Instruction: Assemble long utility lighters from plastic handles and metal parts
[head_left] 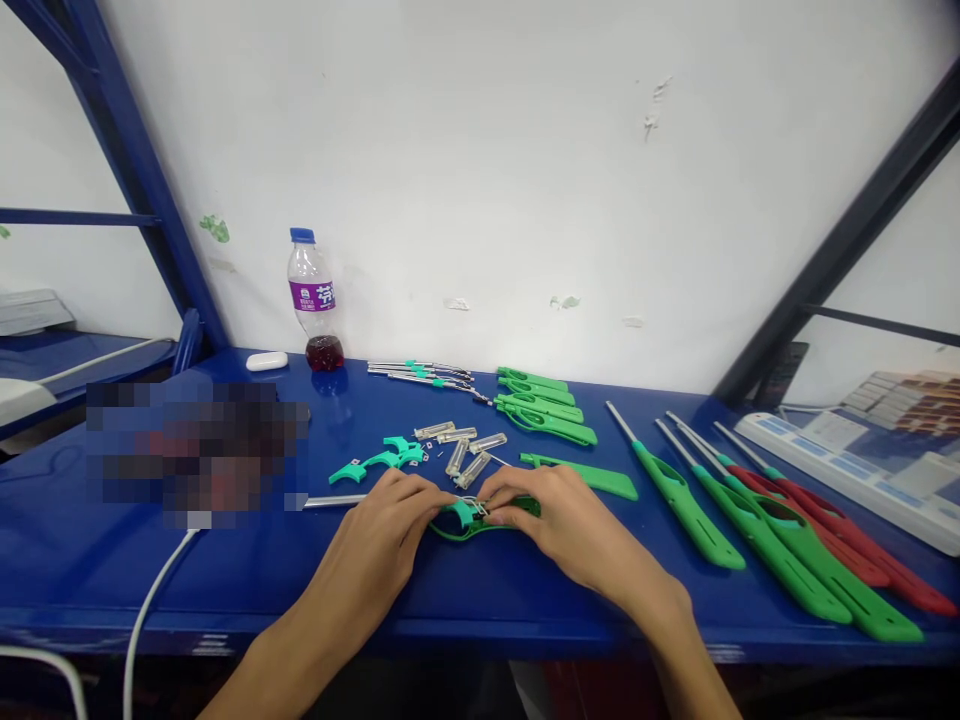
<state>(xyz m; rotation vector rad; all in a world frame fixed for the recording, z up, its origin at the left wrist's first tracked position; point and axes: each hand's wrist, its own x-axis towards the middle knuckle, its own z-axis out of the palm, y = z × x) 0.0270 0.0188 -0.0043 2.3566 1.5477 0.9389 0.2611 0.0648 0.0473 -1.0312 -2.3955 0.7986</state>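
A partly open green gas lighter (450,533) lies flat near the front of the blue table, between my hands. Its metal tube (334,501) points left, past my left hand. My left hand (394,520) has its fingers closed on the lighter's front end, beside a turquoise trigger (463,513). With thumb and fingers pinched, my right hand (555,515) grips at the small inner parts and wires by the trigger; the exact piece is partly hidden. Just beyond my hands lie clear fuel tanks (474,470) and loose turquoise triggers (386,459).
Metal tubes with wires (420,375) and green handle shells (547,415) lie along the back. Whole green lighters (686,510) and red lighters (847,525) are on the right, before a white power strip (862,485). A drink bottle (315,300) and white case (267,361) stand back left.
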